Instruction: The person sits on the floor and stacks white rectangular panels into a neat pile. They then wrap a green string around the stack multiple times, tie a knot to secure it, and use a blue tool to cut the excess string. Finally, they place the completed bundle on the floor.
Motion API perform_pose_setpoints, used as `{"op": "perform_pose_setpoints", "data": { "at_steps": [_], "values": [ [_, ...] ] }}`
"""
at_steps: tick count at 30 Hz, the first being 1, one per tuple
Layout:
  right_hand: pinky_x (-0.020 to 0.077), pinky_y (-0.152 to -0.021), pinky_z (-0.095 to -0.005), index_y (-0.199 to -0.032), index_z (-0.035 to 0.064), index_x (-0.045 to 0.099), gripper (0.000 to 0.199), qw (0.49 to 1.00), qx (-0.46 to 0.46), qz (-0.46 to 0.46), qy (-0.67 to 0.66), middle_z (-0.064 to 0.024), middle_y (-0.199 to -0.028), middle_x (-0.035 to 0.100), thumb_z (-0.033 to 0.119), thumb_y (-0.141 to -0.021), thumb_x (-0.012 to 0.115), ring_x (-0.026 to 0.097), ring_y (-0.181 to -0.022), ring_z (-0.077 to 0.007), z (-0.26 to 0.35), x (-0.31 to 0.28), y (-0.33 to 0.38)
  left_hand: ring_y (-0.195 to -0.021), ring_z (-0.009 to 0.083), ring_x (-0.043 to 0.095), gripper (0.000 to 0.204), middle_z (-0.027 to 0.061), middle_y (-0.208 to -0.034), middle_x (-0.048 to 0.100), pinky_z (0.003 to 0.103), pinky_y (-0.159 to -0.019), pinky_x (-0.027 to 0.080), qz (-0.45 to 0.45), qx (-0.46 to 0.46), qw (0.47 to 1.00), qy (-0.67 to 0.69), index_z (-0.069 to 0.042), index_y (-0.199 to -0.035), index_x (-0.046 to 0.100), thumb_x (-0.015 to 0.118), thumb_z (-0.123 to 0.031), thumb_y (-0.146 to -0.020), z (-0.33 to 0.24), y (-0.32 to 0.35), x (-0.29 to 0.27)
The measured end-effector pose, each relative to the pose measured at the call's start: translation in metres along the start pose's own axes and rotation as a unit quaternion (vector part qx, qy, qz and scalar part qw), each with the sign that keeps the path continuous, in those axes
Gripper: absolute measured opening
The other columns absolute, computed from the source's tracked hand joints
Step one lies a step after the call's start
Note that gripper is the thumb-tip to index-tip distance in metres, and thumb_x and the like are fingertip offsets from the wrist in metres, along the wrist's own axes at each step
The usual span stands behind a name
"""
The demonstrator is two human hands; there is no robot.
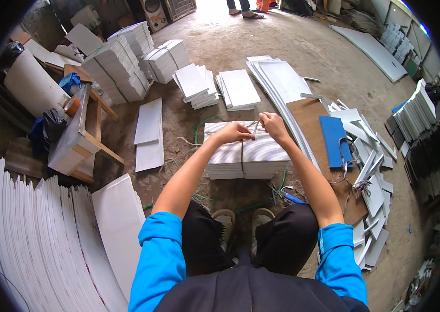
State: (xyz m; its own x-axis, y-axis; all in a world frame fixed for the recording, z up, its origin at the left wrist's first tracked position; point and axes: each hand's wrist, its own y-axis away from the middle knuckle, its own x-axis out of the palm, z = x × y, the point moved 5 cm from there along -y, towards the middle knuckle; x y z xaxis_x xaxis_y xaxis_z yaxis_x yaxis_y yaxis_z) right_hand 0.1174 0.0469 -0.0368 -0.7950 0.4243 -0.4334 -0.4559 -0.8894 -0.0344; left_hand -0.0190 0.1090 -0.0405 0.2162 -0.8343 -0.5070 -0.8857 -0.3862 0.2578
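Hands (233,133) close together, both pinching cord (242,155) wrapped around white panel stack (267,152) on floor (293,41).

From the head of the wearer (246,291) over there, one wide camera looks steeply down on the nearby left hand (232,133) and right hand (273,125), facing forward across the floor (308,52).

Beyond my knees (290,231), my left hand (234,132) and right hand (273,125) are near each other, backs showing, fingertips pinched, the right slightly farther from the knees. My bare forearms (311,179) pass outside the knees, reaching forward and angling inward.
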Motion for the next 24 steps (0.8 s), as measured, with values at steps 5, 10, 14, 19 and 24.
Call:
{"op": "perform_pose_setpoints", "data": {
  "at_steps": [5, 10, 14, 19, 24],
  "values": [
    [0.0346, -0.043, -0.0252, -0.06, 0.0028, 0.051, 0.031, 0.992, 0.044, 0.032, -0.114, -0.0016, -0.053, 0.048, 0.021, -0.084, 0.046, 0.042, -0.046, -0.0092, -0.006, 0.005, 0.001, -0.07, 0.0192, 0.06, 0.036, 0.0108, -0.081, 0.064, 0.03, -0.065, 0.048, -0.156, 0.081, 0.983, -0.05, -0.001, -0.081, 0.063, 0.07, -0.034, -0.069, -0.008, -0.004, -0.004],
    [0.0311, -0.04, -0.0213, -0.064, 0.0051, 0.051, 0.027, 0.976, 0.072, 0.08, -0.19, 0.002, -0.053, 0.043, 0.022, -0.084, 0.047, 0.037, -0.045, -0.0048, -0.006, 0.009, 0.004, -0.069, 0.0245, 0.059, 0.028, 0.0132, -0.073, 0.062, 0.034, -0.064, 0.046, -0.108, 0.134, 0.973, -0.154, -0.006, -0.075, 0.063, 0.061, -0.035, -0.077, -0.004, -0.002, 0.011],
    [0.0332, -0.041, -0.0221, -0.075, 0.0039, 0.052, 0.022, 0.982, 0.071, 0.089, -0.152, 0.0005, -0.055, 0.045, 0.023, -0.084, 0.05, 0.039, -0.045, -0.0056, -0.013, 0.005, 0.003, -0.054, 0.0087, 0.049, 0.035, 0.0031, -0.06, 0.053, 0.026, -0.051, 0.043, -0.223, 0.039, 0.971, 0.08, -0.001, -0.076, 0.057, 0.044, -0.032, -0.088, -0.02, 0.009, -0.032],
    [0.0422, -0.054, -0.0284, -0.089, 0.0014, 0.052, 0.021, 0.996, 0.01, 0.058, 0.067, -0.0096, -0.068, 0.055, 0.021, -0.082, 0.054, 0.052, -0.059, -0.0155, -0.002, 0.0, 0.009, -0.049, 0.004, 0.035, 0.04, 0.0002, -0.047, 0.039, 0.024, -0.043, 0.028, -0.461, 0.128, 0.878, 0.017, -0.002, -0.062, 0.058, 0.051, -0.036, -0.084, -0.074, 0.067, -0.105],
    [0.0437, -0.075, -0.0375, -0.086, 0.0009, 0.062, 0.021, 0.964, -0.013, 0.092, 0.249, -0.0204, -0.085, 0.061, 0.018, -0.079, 0.053, 0.058, -0.085, -0.031, 0.002, 0.008, 0.013, -0.048, 0.0052, 0.037, 0.032, 0.0044, -0.049, 0.042, 0.024, -0.044, 0.03, -0.619, 0.197, 0.75, 0.127, 0.0, -0.063, 0.05, 0.056, -0.026, -0.081, -0.065, 0.114, -0.161]
  ]
}}
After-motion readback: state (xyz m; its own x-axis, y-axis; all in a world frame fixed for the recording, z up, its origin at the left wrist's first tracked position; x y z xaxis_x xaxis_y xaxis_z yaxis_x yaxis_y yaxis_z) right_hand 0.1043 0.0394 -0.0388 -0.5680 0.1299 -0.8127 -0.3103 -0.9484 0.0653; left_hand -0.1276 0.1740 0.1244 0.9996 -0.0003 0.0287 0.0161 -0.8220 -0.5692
